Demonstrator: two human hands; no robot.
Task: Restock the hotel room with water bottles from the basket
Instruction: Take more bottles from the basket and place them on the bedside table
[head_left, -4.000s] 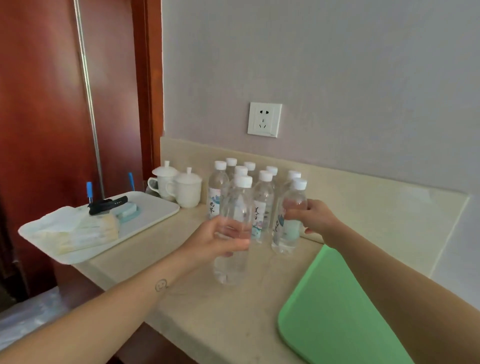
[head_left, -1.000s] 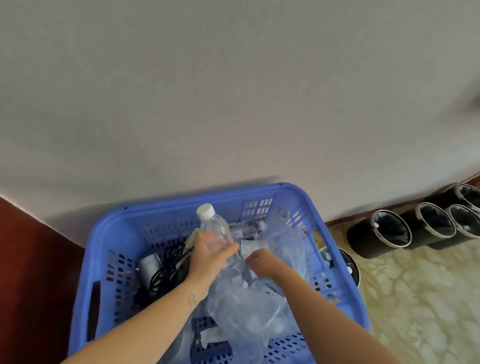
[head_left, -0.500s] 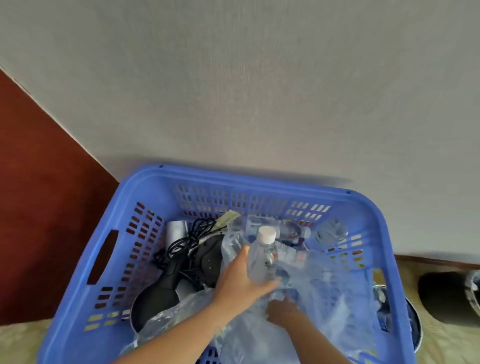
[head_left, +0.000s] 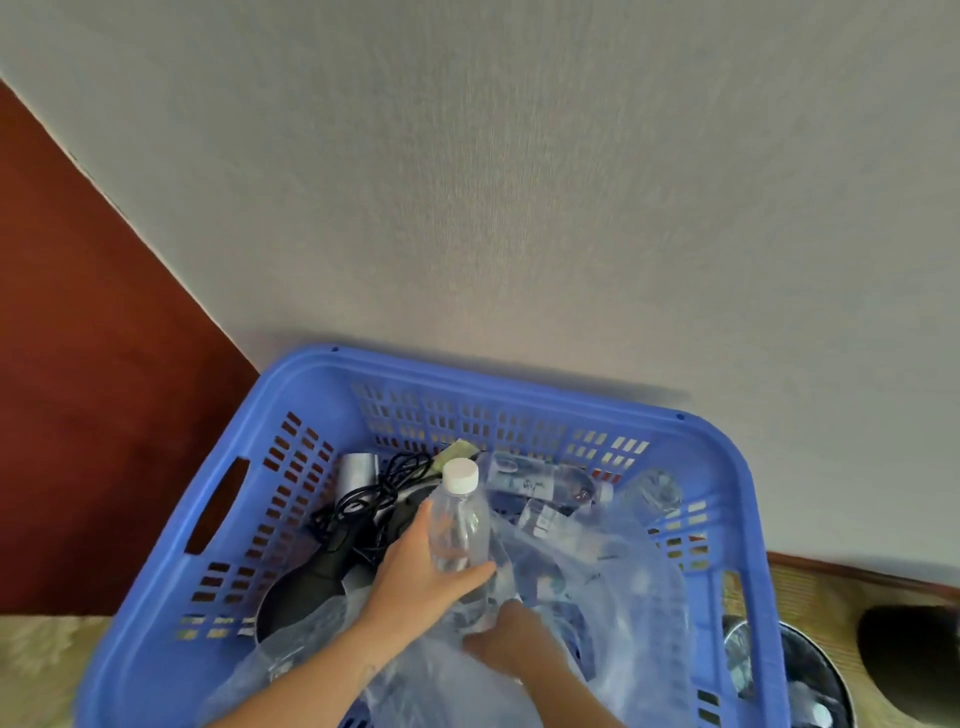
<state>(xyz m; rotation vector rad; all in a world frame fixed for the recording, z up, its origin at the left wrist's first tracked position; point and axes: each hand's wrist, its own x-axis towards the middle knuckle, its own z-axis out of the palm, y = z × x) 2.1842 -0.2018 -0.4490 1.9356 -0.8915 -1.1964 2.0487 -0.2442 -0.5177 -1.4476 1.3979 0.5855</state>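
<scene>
Count: one blue basket, with one white-capped water bottle held upright near its centre, the left hand wrapped round the body. At least two more bottles lay at 1 o'clock of it, and their label print was illegible. The right hand, at 5 o'clock, was sunk in clear plastic wrap, so its grip could not be told. One black hair dryer lay at 9 o'clock. The far rim stood close against the wall.
</scene>
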